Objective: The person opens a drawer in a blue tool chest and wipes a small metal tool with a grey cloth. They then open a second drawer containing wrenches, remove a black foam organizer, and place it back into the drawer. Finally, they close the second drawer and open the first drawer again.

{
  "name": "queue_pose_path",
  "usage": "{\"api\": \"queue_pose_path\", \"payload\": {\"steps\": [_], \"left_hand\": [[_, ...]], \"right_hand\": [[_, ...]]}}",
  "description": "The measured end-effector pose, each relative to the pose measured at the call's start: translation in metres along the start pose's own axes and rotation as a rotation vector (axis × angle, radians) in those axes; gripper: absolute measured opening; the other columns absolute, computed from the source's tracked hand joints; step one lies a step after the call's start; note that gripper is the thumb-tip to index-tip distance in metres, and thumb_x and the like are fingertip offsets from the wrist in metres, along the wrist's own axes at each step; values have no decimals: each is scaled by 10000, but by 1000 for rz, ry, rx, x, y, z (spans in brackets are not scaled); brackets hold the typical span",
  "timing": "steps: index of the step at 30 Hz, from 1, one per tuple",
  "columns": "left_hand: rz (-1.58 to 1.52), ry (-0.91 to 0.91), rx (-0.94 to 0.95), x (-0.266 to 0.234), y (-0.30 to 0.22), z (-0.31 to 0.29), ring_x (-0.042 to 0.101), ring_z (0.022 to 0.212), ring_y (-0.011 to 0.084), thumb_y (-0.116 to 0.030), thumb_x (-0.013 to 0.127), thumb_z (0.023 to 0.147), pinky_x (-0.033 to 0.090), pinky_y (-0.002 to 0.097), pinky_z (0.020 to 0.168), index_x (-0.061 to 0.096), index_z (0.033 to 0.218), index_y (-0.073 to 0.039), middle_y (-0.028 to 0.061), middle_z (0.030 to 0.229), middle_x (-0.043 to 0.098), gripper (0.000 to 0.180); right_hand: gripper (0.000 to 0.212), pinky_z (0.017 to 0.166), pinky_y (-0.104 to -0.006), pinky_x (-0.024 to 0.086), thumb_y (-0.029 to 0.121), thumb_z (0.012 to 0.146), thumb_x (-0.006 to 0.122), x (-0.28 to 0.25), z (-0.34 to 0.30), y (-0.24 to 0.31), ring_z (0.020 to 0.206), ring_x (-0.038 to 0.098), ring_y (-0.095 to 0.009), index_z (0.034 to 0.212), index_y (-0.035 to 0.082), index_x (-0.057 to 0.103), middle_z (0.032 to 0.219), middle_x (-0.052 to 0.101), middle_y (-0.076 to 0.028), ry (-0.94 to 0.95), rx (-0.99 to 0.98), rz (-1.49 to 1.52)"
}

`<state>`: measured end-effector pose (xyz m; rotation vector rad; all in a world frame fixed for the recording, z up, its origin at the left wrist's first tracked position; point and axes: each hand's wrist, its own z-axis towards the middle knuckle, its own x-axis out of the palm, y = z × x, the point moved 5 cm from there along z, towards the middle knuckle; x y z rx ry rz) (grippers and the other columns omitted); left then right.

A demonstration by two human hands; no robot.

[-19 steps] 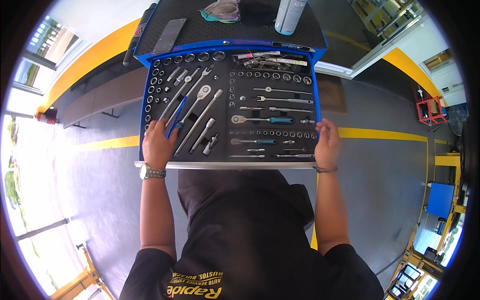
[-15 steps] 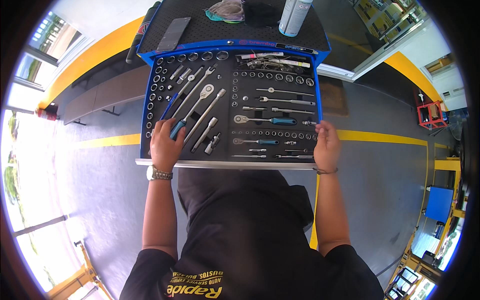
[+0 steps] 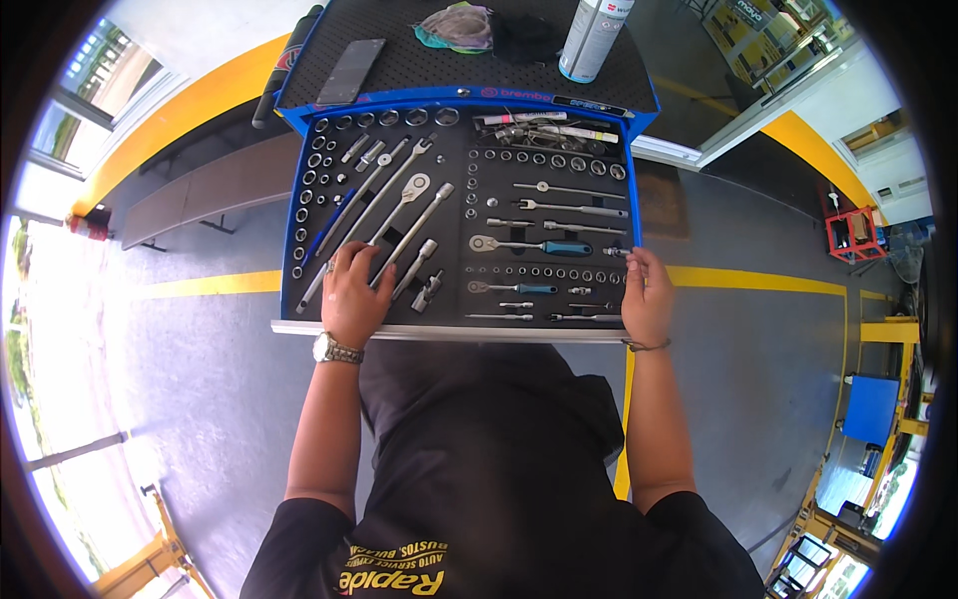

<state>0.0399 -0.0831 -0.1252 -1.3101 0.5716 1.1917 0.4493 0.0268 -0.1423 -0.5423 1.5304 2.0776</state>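
Observation:
A pulled-out drawer (image 3: 419, 328) of a blue tool cabinet holds tools in black foam. My left hand (image 3: 354, 292) lies over the lower part of a large ratchet (image 3: 417, 187), fingers curled around its handle, which they hide. Beside that hand are a long extension bar (image 3: 424, 220), a shorter bar (image 3: 416, 265) and a universal joint (image 3: 429, 292). My right hand (image 3: 649, 299) is closed at the drawer's right edge, fingertips beside a small joint piece (image 3: 615, 252). Two smaller blue-handled ratchets (image 3: 567, 248) (image 3: 536, 289) lie in the right half.
Sockets (image 3: 539, 159) line the foam in rows. Markers and loose metal pieces (image 3: 544, 130) fill the back right compartment. On the cabinet top are a phone (image 3: 351, 72), a cloth (image 3: 454, 28) and a spray can (image 3: 595, 40). A bench (image 3: 210, 195) stands left, a red stand (image 3: 855, 232) right.
My left hand has shifted right and slightly nearer, from beside the large ratchet's blue handle to over it. My right hand stays by the drawer's right edge.

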Motion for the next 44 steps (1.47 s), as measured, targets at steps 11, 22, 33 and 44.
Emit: {"api": "queue_pose_path", "payload": {"steps": [11, 22, 33, 44], "left_hand": [[-17, 3, -6, 2, 6, 0, 598, 1098, 331, -264, 688, 883, 478, 443, 919, 676, 1081, -62, 108, 1152, 632, 283], [-13, -16, 4, 2, 6, -4, 607, 1065, 362, -250, 680, 887, 476, 455, 921, 686, 1047, -52, 125, 1091, 665, 255], [39, -3, 0, 2, 2, -4, 603, 1062, 351, -256, 678, 885, 477, 447, 894, 704, 997, -57, 120, 1038, 675, 229], [43, 51, -11, 3, 1, -4, 606, 1049, 360, -260, 676, 887, 475, 452, 898, 705, 986, -71, 128, 1013, 675, 216]], "right_hand": [[222, 880, -322, 519, 119, 1005, 547, -1, -1, 3, 969, 686, -216, 1157, -22, 628, 1020, 712, -134, 9, 17, 2], [174, 817, -409, 507, 112, 926, 616, 2, -3, 30, 883, 675, -307, 1073, 30, 660, 995, 711, -130, 51, -199, -237], [205, 923, -458, 453, 187, 901, 643, 10, -3, 33, 931, 665, -308, 1051, 50, 671, 998, 716, -117, 130, -292, -391], [212, 958, -434, 435, 249, 899, 659, 11, -8, 41, 856, 686, -282, 974, 59, 714, 915, 733, -107, 174, -330, -470]]}}
